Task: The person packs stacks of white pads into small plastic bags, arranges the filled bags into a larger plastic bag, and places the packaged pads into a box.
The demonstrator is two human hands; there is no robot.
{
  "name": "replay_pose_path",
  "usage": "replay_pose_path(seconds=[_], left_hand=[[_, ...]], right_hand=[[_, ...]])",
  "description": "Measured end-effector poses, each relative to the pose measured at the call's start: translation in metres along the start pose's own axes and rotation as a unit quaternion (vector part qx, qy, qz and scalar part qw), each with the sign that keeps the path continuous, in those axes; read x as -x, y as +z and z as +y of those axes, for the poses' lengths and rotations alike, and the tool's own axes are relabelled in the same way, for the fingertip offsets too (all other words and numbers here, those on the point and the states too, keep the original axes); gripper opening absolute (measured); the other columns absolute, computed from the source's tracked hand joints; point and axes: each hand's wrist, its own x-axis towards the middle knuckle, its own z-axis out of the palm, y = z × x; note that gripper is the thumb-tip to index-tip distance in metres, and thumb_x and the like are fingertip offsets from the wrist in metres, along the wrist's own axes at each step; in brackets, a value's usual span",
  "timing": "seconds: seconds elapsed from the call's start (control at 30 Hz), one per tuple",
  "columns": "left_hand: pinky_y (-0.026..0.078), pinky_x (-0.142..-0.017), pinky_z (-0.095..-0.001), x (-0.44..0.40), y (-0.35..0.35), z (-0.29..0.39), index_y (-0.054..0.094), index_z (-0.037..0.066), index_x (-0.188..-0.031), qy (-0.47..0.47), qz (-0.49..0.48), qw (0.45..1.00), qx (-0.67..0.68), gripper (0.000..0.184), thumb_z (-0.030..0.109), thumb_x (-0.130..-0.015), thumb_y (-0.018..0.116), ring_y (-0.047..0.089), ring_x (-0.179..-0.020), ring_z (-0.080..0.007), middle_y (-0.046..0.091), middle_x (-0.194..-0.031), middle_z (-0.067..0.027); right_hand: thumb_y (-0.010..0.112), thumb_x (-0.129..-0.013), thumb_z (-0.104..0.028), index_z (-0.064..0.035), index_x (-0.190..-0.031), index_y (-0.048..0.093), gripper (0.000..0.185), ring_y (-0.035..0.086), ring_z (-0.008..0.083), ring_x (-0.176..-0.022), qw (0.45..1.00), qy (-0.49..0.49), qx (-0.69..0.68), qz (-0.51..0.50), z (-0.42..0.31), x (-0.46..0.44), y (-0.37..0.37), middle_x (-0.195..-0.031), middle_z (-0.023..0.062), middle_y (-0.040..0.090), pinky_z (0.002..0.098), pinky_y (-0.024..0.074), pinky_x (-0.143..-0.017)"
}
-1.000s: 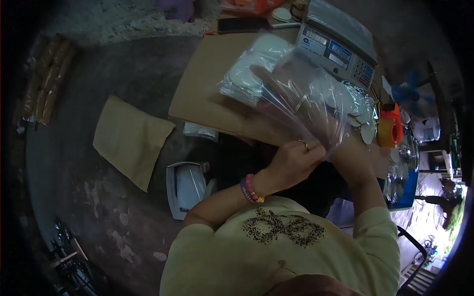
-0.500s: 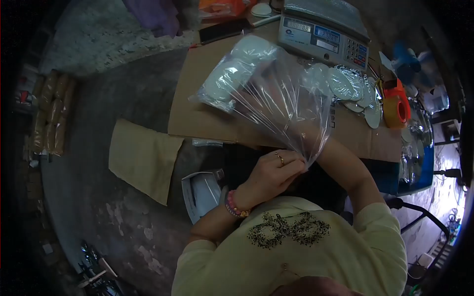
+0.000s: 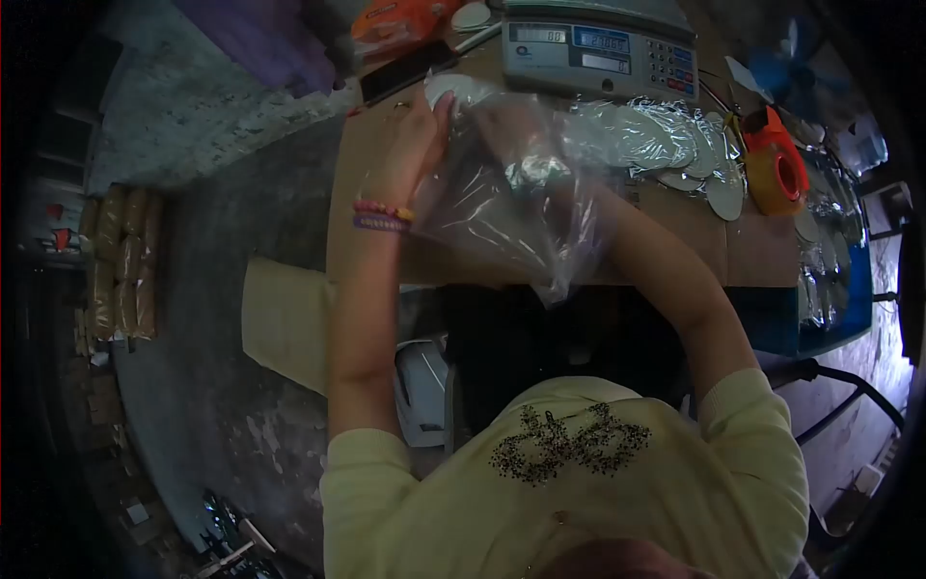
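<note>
A large clear plastic bag point(image 3: 502, 217) lies over the front of the cardboard sheet, its loose, crumpled mouth hanging toward my body. White rounded pads point(image 3: 461, 89) show at its far end. My left hand point(image 3: 422, 140), with beaded bracelets at the wrist, grips the bag's far left side beside these pads, thumb and fingers around the edge. Through the clear film I see my right hand point(image 3: 516, 130) near the bag's far end; whether it is inside or behind the film I cannot tell, and its fingers are blurred.
A digital scale point(image 3: 598, 58) stands at the back. Right of the bag lie several wrapped white oval pads point(image 3: 666, 140) and an orange tape dispenser point(image 3: 776, 169). A dark phone point(image 3: 410, 72) rests at the back left. A blue crate point(image 3: 834, 333) holds more wrapped pieces at the right.
My left hand has let go of the gathered bag mouth near my body and moved forward to the bag's far left side. The mouth now hangs loose, and the view has shifted slightly.
</note>
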Motion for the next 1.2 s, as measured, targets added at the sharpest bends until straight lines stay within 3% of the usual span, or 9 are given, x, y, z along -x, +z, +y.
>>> replay_pose_path(seconds=[0.13,0.27,0.33,0.53,0.63,0.73,0.83,1.07,1.2], left_hand=[[0.051,-0.068,-0.055,0.008,0.008,0.011,0.056,0.0,-0.101,0.007,0.006,1.0,0.014,0.039,0.038,-0.104,0.045,0.066,-0.074,-0.0466,0.067,-0.079,-0.0281],[0.049,-0.077,-0.0568,0.005,0.001,0.009,0.055,-0.003,-0.12,0.009,-0.047,0.998,0.036,0.048,0.04,-0.105,0.042,0.063,-0.09,-0.0512,0.066,-0.096,-0.0327],[0.048,-0.082,-0.0542,0.006,-0.015,0.024,0.056,-0.005,-0.122,-0.013,-0.077,0.994,0.071,0.049,0.039,-0.104,0.045,0.063,-0.097,-0.0477,0.065,-0.106,-0.0333],[0.043,-0.101,-0.0447,0.004,0.012,-0.005,0.052,-0.007,-0.136,0.014,-0.028,0.988,0.151,0.057,0.04,-0.104,0.049,0.056,-0.119,-0.0442,0.058,-0.132,-0.0281],[0.043,-0.104,-0.0421,0.008,-0.011,0.019,0.053,-0.006,-0.135,0.075,0.049,0.972,0.22,0.053,0.037,-0.106,0.046,0.057,-0.12,-0.0406,0.057,-0.135,-0.0257],[0.044,-0.106,-0.0388,0.047,-0.04,0.047,0.061,-0.003,-0.129,0.052,-0.029,0.862,0.503,0.041,0.026,-0.104,0.047,0.058,-0.124,-0.0333,0.058,-0.138,-0.0202],[0.044,-0.106,-0.0387,0.038,-0.016,0.09,0.062,-0.003,-0.128,0.093,-0.04,0.836,0.539,0.041,0.026,-0.104,0.047,0.058,-0.124,-0.0331,0.058,-0.138,-0.0199],[0.044,-0.105,-0.0383,0.035,-0.002,0.174,0.063,-0.002,-0.126,0.206,-0.041,0.782,0.586,0.038,0.025,-0.103,0.049,0.058,-0.125,-0.0324,0.058,-0.138,-0.0187],[0.045,-0.105,-0.0381,0.045,-0.012,0.19,0.064,-0.001,-0.124,0.257,-0.05,0.77,0.581,0.037,0.024,-0.102,0.05,0.058,-0.125,-0.032,0.058,-0.138,-0.0181]], right_hand=[[0.052,-0.101,-0.03,-0.001,-0.095,0.068,0.033,0.066,0.0327,-0.076,0.995,0.083,0.024,-0.054,0.042,-0.026,0.019,-0.084,0.0207,0.067,0.0455,0.0517,-0.069],[0.057,-0.094,-0.021,-0.0007,-0.113,0.062,0.029,0.064,0.0325,-0.099,0.846,-0.329,0.418,0.03,0.06,0.003,0.022,-0.107,0.017,0.066,0.0432,0.0524,-0.083],[0.059,-0.093,-0.019,-0.0005,-0.111,0.063,0.026,0.064,0.0333,-0.099,0.977,-0.2,0.021,-0.065,0.032,0.035,-0.016,-0.106,0.0175,0.066,0.043,0.0524,-0.085],[0.067,-0.093,-0.018,-0.001,-0.106,0.066,0.021,0.068,0.025,-0.088,0.982,-0.013,-0.153,-0.108,-0.01,0.159,-0.186,-0.097,0.013,0.069,0.0367,0.0551,-0.078],[0.06,-0.099,-0.012,0.0008,-0.111,0.066,0.018,0.069,0.0133,-0.091,0.965,0.147,-0.21,0.054,-0.003,0.218,-0.269,-0.101,0.0089,0.072,0.0278,0.0568,-0.08],[0.059,-0.1,-0.01,0.001,-0.108,0.067,0.015,0.069,0.0123,-0.084,0.914,0.244,-0.123,0.302,0.022,0.283,-0.337,-0.095,0.0076,0.072,0.0256,0.0567,-0.077],[0.059,-0.1,-0.01,0.001,-0.107,0.067,0.015,0.07,0.0126,-0.082,0.877,0.235,-0.04,0.417,0.045,0.341,-0.381,-0.093,0.0078,0.072,0.0257,0.0572,-0.074],[0.061,-0.099,-0.011,0.0005,-0.106,0.067,0.015,0.068,0.0107,-0.082,0.829,0.373,-0.069,0.411,0.054,0.358,-0.392,-0.09,0.0069,0.072,0.0257,0.055,-0.074],[0.063,-0.097,-0.009,0.0013,-0.106,0.067,0.014,0.067,0.0105,-0.084,0.868,0.314,-0.041,0.382,0.075,0.364,-0.386,-0.09,0.0064,0.072,0.0251,0.0543,-0.076]])
